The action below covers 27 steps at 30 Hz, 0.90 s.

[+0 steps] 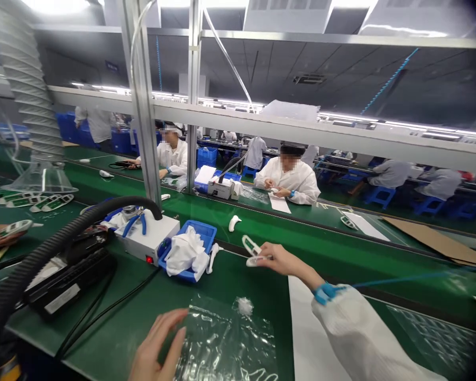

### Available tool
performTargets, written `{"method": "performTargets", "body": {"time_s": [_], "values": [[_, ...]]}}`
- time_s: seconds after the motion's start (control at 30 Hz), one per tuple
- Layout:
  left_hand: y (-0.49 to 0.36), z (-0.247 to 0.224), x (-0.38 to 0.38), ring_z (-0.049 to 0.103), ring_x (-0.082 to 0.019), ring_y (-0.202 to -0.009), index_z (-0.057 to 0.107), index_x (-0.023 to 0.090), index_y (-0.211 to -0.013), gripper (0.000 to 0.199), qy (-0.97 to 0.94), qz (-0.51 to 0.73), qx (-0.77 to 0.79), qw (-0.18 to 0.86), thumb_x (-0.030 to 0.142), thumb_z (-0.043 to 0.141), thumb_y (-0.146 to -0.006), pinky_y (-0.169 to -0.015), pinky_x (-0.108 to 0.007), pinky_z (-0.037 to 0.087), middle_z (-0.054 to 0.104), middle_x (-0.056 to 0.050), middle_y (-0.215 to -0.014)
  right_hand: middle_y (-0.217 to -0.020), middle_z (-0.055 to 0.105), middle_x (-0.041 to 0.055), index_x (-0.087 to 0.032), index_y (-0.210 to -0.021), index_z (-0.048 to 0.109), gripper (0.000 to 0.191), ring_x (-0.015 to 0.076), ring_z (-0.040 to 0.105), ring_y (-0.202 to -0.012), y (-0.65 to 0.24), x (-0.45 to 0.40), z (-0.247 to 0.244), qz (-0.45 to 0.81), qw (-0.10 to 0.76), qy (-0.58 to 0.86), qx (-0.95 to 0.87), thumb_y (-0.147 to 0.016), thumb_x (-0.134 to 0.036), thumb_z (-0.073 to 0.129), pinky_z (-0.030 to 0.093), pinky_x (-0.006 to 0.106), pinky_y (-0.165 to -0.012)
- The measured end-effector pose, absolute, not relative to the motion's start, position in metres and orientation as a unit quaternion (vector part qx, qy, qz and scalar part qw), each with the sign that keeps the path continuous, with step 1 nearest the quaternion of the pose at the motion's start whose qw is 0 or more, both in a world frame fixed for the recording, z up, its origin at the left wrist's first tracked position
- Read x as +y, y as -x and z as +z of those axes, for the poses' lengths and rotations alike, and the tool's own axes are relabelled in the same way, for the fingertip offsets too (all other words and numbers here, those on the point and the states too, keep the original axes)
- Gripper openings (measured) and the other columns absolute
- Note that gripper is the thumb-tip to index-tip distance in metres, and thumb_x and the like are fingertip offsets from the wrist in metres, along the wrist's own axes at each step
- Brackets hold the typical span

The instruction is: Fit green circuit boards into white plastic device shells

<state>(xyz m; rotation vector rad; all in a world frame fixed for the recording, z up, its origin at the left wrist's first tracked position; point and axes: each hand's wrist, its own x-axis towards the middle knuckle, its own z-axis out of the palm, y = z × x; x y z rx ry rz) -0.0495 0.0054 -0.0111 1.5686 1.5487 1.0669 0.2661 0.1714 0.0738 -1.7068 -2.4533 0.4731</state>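
Observation:
My right hand point(280, 259) is out over the far edge of the bench, its fingers closed on a white plastic housing piece with a long oval opening point(251, 245). A second white part sticks out below it from the same grip, and I cannot tell if the two are joined. Down at the front, my left hand point(156, 349) lies with thumb and forefinger apart, beside the left edge of a clear plastic bag point(226, 338). White outlined parts show at the bag's lower edge. A small clump of clear plastic point(245, 306) rests by its top.
A blue tray point(209, 231) with white cloths and a white box with a red switch point(143, 243) stand left, near a black hose point(43, 264). A white handle-shaped part point(234, 223) lies on the green belt point(269, 233). White paper point(309, 338) lies right. Co-workers sit opposite.

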Motion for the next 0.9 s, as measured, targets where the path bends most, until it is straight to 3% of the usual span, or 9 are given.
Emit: {"method": "performTargets", "body": {"time_s": [0.1,0.17,0.23,0.3,0.37,0.47,0.57,0.73,0.9], "values": [[0.038,0.025,0.011,0.033,-0.030,-0.138,0.046,0.030,-0.137,0.045,-0.764,0.336,0.531,0.148,0.025,0.044,-0.093,-0.106,-0.047,0.041,0.038,-0.006,-0.152,-0.099,0.065,0.0020,-0.028,-0.083,0.074,0.011,0.0219,0.059,-0.096,-0.223,0.112,0.094,0.159,-0.003,0.341,-0.927,-0.085,-0.036,0.068,0.036,0.036,-0.090],[0.032,0.042,0.009,0.035,-0.032,-0.137,0.039,0.020,-0.142,0.059,-0.830,0.254,0.482,0.122,0.009,0.048,-0.085,-0.113,-0.057,0.024,0.042,-0.014,-0.148,-0.094,0.064,0.0049,-0.024,-0.080,0.072,0.017,0.0228,0.059,-0.092,-0.197,0.075,0.105,0.134,-0.029,0.196,-0.971,-0.086,-0.038,0.066,0.038,0.039,-0.089],[0.033,0.048,-0.001,0.057,-0.032,-0.116,0.054,0.017,-0.128,0.047,-0.846,0.170,0.459,0.212,0.007,0.051,-0.083,-0.104,-0.051,0.038,0.065,-0.014,-0.120,-0.098,0.063,0.0067,-0.023,-0.080,0.071,0.019,0.0237,0.058,-0.092,-0.178,0.047,0.114,0.126,-0.022,0.123,-0.984,-0.087,-0.039,0.065,0.040,0.039,-0.086],[0.039,0.043,-0.017,0.066,-0.030,-0.094,0.065,0.021,-0.107,0.025,-0.804,0.160,0.458,0.344,0.017,0.052,-0.086,-0.087,-0.041,0.050,0.071,-0.009,-0.096,-0.113,0.060,0.0086,-0.023,-0.083,0.070,0.016,0.0266,0.055,-0.102,-0.167,0.031,0.120,0.129,0.014,0.117,-0.985,-0.090,-0.036,0.062,0.040,0.039,-0.085],[0.048,0.028,-0.036,0.067,-0.024,-0.077,0.064,0.023,-0.098,0.019,-0.702,0.231,0.457,0.495,0.031,0.049,-0.091,-0.074,-0.033,0.051,0.069,-0.005,-0.086,-0.118,0.058,0.0092,-0.023,-0.089,0.068,0.015,0.0267,0.053,-0.105,-0.160,0.021,0.122,0.137,0.052,0.154,-0.977,-0.094,-0.030,0.055,0.040,0.037,-0.082],[0.056,0.005,-0.062,0.054,-0.013,-0.054,0.059,0.021,-0.101,0.030,-0.467,0.394,0.445,0.655,0.047,0.049,-0.090,-0.058,-0.026,0.047,0.061,0.000,-0.073,-0.089,0.064,0.0044,-0.023,-0.091,0.065,0.018,0.0190,0.057,-0.078,-0.150,0.010,0.111,0.172,0.043,0.200,-0.964,-0.097,-0.026,0.048,0.039,0.030,-0.068],[0.059,-0.007,-0.079,0.048,-0.011,-0.055,0.058,0.017,-0.092,0.034,-0.313,0.495,0.443,0.679,0.050,0.057,-0.085,-0.054,-0.023,0.040,0.057,0.001,-0.069,-0.070,0.061,-0.0020,-0.023,-0.080,0.062,0.016,0.0146,0.055,-0.063,-0.131,-0.001,0.087,0.221,0.002,0.179,-0.959,-0.093,-0.032,0.058,0.033,0.026,-0.057],[0.068,-0.008,-0.097,0.050,-0.013,-0.070,0.063,0.014,-0.097,0.040,-0.357,0.505,0.422,0.663,0.034,0.081,-0.068,-0.066,-0.024,0.040,0.060,0.000,-0.077,-0.065,0.057,-0.0050,-0.021,-0.076,0.061,0.029,0.0123,0.050,-0.058,-0.096,-0.005,0.054,0.284,-0.026,0.218,-0.933,-0.076,-0.046,0.076,0.028,0.023,-0.052],[0.073,-0.015,-0.106,0.048,-0.013,-0.070,0.065,0.015,-0.100,0.032,-0.371,0.495,0.488,0.616,0.021,0.076,-0.071,-0.067,-0.023,0.040,0.059,0.003,-0.077,-0.086,0.059,-0.0008,-0.021,-0.090,0.058,0.033,0.0154,0.054,-0.074,-0.086,-0.006,0.050,0.348,0.056,0.247,-0.902,-0.077,-0.046,0.074,0.041,0.024,-0.063]]}}
